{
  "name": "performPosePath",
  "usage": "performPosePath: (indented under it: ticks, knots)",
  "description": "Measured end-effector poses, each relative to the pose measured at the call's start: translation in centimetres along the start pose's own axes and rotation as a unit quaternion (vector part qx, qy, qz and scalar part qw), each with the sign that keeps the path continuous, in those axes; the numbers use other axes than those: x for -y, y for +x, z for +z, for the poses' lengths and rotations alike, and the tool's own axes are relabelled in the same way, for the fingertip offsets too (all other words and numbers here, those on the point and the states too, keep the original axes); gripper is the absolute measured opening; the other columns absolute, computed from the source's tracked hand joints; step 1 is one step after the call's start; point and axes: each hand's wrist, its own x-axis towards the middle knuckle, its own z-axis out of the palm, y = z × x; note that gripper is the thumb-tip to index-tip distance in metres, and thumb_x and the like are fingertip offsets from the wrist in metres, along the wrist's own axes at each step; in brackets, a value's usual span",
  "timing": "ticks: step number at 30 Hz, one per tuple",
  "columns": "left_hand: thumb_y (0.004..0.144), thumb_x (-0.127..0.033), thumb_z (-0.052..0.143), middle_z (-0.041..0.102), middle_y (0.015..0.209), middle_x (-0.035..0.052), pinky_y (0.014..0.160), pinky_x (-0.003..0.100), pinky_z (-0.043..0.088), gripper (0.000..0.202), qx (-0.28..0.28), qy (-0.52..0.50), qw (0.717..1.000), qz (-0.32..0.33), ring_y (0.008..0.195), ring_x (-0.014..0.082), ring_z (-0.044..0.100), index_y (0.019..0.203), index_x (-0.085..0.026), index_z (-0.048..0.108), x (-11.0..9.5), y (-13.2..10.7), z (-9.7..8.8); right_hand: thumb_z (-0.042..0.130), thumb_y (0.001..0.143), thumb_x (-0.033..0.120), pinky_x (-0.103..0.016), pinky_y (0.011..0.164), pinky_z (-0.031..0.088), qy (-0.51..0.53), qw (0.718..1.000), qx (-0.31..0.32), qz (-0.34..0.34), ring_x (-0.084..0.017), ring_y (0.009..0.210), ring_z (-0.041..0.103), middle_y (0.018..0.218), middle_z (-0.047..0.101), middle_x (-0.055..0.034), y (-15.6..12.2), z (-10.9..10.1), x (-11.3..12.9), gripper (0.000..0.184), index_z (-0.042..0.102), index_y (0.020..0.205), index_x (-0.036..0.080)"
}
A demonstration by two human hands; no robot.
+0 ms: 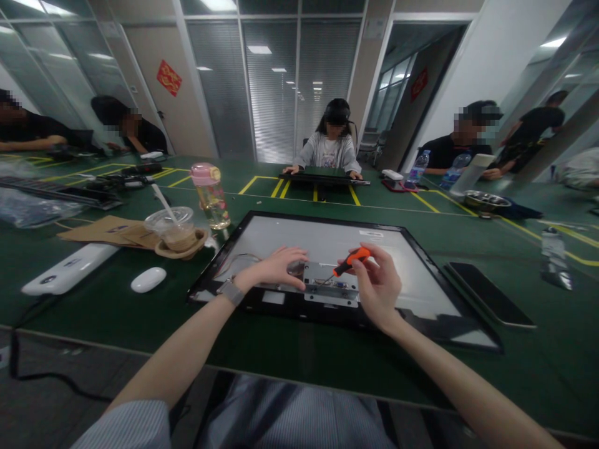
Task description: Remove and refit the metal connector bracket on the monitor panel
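A flat monitor panel (pixel 290 234) with a black frame lies face down on the green table in front of me. Near its front edge sits a silver metal bracket (pixel 322 272) with a row of connector ports. My right hand (pixel 382 284) grips an orange and black screwdriver (pixel 352 259), tilted so that its thin shaft reaches down to the ports. On the bracket's left side, my left hand (pixel 279 267) is spread, its thumb and fingertips at the bracket's edge. Thin wires run across the panel left of this hand.
Left of the panel are a lidded plastic cup (pixel 175 231), a pink-capped bottle (pixel 209 196), a white mouse (pixel 148 280) and a white power strip (pixel 70 269). A black phone (pixel 489 293) lies to the right. Across the table, a person (pixel 334 140) holds another dark panel.
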Motion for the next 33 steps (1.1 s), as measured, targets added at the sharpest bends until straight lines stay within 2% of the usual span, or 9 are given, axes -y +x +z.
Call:
performPosePath:
  ticks: [6, 9, 12, 15, 19, 21, 24, 28, 33]
  knots:
    - [0.071, -0.059, 0.079, 0.041, 0.157, 0.0062, 0.125, 0.051, 0.011, 0.072, -0.006, 0.001, 1.0, 0.001, 0.15, 0.03, 0.029, 0.132, -0.028, 0.057, 0.1, 0.1, 0.2, 0.06, 0.093, 0.021, -0.035, 0.065, 0.066, -0.017, 1.0, 0.022, -0.012, -0.02, 0.081, 0.076, 0.1, 0.068, -0.0023, -0.1, -0.2, -0.3, 0.028, 0.057, 0.12, 0.028]
    - [0.07, -0.057, 0.081, 0.04, 0.157, 0.0057, 0.125, 0.051, 0.011, 0.071, -0.006, -0.004, 1.0, -0.003, 0.15, 0.0299, 0.028, 0.131, -0.03, 0.058, 0.0, 0.1, 0.1, 0.055, 0.097, 0.021, -0.038, 0.076, 0.064, -0.017, 0.993, 0.111, -0.031, -0.021, 0.088, 0.075, 0.11, 0.067, -0.0056, 0.5, -0.4, 0.5, 0.028, 0.056, 0.124, 0.028]
    - [0.071, -0.054, 0.081, 0.039, 0.158, 0.0051, 0.125, 0.052, 0.009, 0.069, -0.003, -0.016, 1.0, -0.008, 0.15, 0.0295, 0.028, 0.132, -0.031, 0.057, -0.2, 0.0, 0.0, 0.048, 0.101, 0.023, -0.042, 0.087, 0.06, 0.01, 0.975, 0.222, 0.001, -0.022, 0.098, 0.072, 0.12, 0.066, -0.0091, 1.6, -0.6, 1.8, 0.027, 0.056, 0.126, 0.028]
    - [0.071, -0.053, 0.081, 0.039, 0.158, 0.0055, 0.125, 0.052, 0.006, 0.07, -0.004, -0.024, 1.0, -0.014, 0.15, 0.0298, 0.029, 0.132, -0.031, 0.057, -0.3, -0.1, 0.0, 0.053, 0.099, 0.026, -0.044, 0.093, 0.056, 0.056, 0.962, 0.264, 0.042, -0.022, 0.107, 0.067, 0.119, 0.065, -0.0082, 3.1, -0.9, 2.4, 0.022, 0.063, 0.119, 0.028]
    - [0.07, -0.057, 0.081, 0.042, 0.156, 0.0053, 0.126, 0.05, 0.007, 0.071, -0.011, -0.022, 1.0, -0.005, 0.149, 0.0292, 0.031, 0.13, -0.029, 0.058, -0.1, -0.1, 0.1, 0.07, 0.089, 0.031, -0.037, 0.083, 0.058, 0.095, 0.943, 0.31, 0.078, -0.019, 0.096, 0.065, 0.101, 0.065, -0.0043, 5.8, -1.2, 2.1, 0.01, 0.074, 0.096, 0.025]
    - [0.069, -0.059, 0.08, 0.042, 0.156, 0.0056, 0.126, 0.051, 0.007, 0.072, -0.009, -0.021, 1.0, -0.004, 0.149, 0.0296, 0.031, 0.13, -0.028, 0.058, 0.0, -0.1, 0.1, 0.071, 0.088, 0.033, -0.036, 0.082, 0.058, 0.117, 0.917, 0.372, 0.091, -0.017, 0.089, 0.067, 0.099, 0.067, -0.0037, 7.3, -1.2, 2.1, 0.014, 0.075, 0.098, 0.024]
    - [0.07, -0.062, 0.078, 0.04, 0.157, 0.0064, 0.125, 0.054, 0.007, 0.075, -0.004, -0.022, 1.0, -0.009, 0.149, 0.031, 0.029, 0.133, -0.028, 0.056, 0.1, -0.2, 0.1, 0.063, 0.093, 0.036, -0.041, 0.089, 0.057, 0.103, 0.884, 0.443, 0.105, -0.019, 0.095, 0.069, 0.105, 0.073, -0.0065, 9.2, -1.0, 2.4, 0.025, 0.073, 0.111, 0.022]
    - [0.071, -0.065, 0.075, 0.04, 0.158, 0.0073, 0.125, 0.055, 0.006, 0.077, -0.002, -0.021, 1.0, -0.005, 0.15, 0.0316, 0.028, 0.135, -0.029, 0.055, 0.1, -0.3, 0.0, 0.062, 0.094, 0.033, -0.04, 0.091, 0.056, 0.088, 0.874, 0.472, 0.077, -0.019, 0.102, 0.068, 0.111, 0.072, -0.0072, 10.4, -0.8, 2.9, 0.025, 0.074, 0.112, 0.022]
    - [0.072, -0.058, 0.079, 0.042, 0.156, 0.0086, 0.125, 0.054, 0.009, 0.074, 0.0, -0.009, 1.0, -0.013, 0.15, 0.0311, 0.029, 0.134, -0.027, 0.055, -0.1, -0.2, -0.1, 0.074, 0.086, 0.031, -0.033, 0.075, 0.06, 0.092, 0.862, 0.496, 0.052, -0.016, 0.083, 0.069, 0.101, 0.069, -0.0052, 10.7, -1.4, 2.8, 0.021, 0.078, 0.104, 0.022]
